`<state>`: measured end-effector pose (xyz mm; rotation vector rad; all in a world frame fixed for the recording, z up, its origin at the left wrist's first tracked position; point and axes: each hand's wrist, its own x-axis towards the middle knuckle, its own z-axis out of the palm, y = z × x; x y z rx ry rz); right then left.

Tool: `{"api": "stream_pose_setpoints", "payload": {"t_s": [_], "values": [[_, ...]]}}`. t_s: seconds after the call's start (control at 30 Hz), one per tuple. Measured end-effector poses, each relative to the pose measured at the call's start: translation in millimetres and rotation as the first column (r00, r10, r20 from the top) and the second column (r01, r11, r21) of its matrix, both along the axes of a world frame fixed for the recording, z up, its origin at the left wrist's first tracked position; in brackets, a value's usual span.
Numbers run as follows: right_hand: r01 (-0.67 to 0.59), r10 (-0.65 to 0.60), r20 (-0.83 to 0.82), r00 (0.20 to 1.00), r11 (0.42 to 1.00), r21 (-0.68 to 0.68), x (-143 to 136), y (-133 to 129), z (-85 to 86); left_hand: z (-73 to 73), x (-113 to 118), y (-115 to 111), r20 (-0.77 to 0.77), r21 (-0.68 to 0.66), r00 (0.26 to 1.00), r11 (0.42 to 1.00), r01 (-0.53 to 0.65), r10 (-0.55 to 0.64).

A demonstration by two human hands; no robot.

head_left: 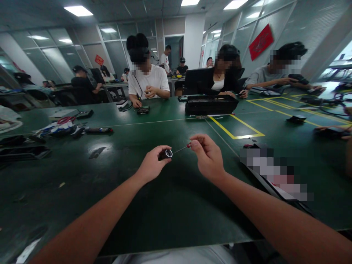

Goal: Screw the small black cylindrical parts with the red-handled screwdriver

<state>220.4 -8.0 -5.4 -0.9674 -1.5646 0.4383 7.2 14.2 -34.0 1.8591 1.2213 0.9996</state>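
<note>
My left hand [151, 164] pinches a small black cylindrical part with a silver ring end [166, 154], held above the green table [115, 190]. My right hand [206, 154] grips a thin screwdriver with a red handle [184, 147]. Its metal shaft points left, with the tip at the open end of the cylinder. Both hands hover close together over the middle of the table, near its front.
A flat device with a blurred surface [272, 172] lies right of my right hand. A black tray [210, 103] stands mid-table beside yellow tape lines [236, 129]. Tools and cables [63, 126] are strewn at the left. Three people sit opposite, working with their hands.
</note>
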Motion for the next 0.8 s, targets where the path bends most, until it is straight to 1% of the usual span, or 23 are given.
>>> {"api": "stream_pose_setpoints", "payload": {"t_s": [0.07,0.13,0.3,0.4,0.53,0.63,0.73,0.8], "values": [[-0.037,0.037,-0.039,0.999,0.999,-0.009,-0.2,-0.2,-2.3,-0.1,-3.7,-4.0,-0.075,0.078,0.997,0.997,-0.002,0.007],[-0.073,0.072,-0.035,0.997,0.997,-0.017,-0.3,-0.5,-3.6,0.2,-7.3,-6.9,-0.107,0.123,0.994,0.992,-0.010,0.023],[-0.120,0.121,0.024,0.992,0.993,-0.022,-0.5,-0.2,-4.7,0.1,-9.5,-8.0,-0.105,0.101,0.991,0.992,-0.073,0.084],[-0.122,0.125,0.092,0.988,0.992,-0.032,-0.9,1.3,-4.9,-0.4,-8.9,-7.7,-0.123,0.133,0.989,0.989,-0.068,0.084],[-0.064,0.067,0.171,0.983,0.998,-0.027,-1.7,2.1,-2.1,-2.8,-9.4,-7.5,-0.124,0.162,0.991,0.986,-0.029,0.050],[0.005,-0.005,0.226,0.974,1.000,0.002,-2.1,1.8,2.4,-4.2,-10.2,-6.9,-0.103,0.151,0.993,0.988,-0.037,0.053],[0.098,-0.096,0.306,0.947,0.995,0.009,-1.9,2.0,4.9,-4.3,-10.9,-6.7,-0.089,0.149,0.994,0.988,-0.042,0.056],[0.140,-0.133,0.344,0.930,0.990,0.004,-1.6,2.3,4.4,-4.1,-11.2,-7.0,-0.083,0.154,0.995,0.987,-0.034,0.048]]}}
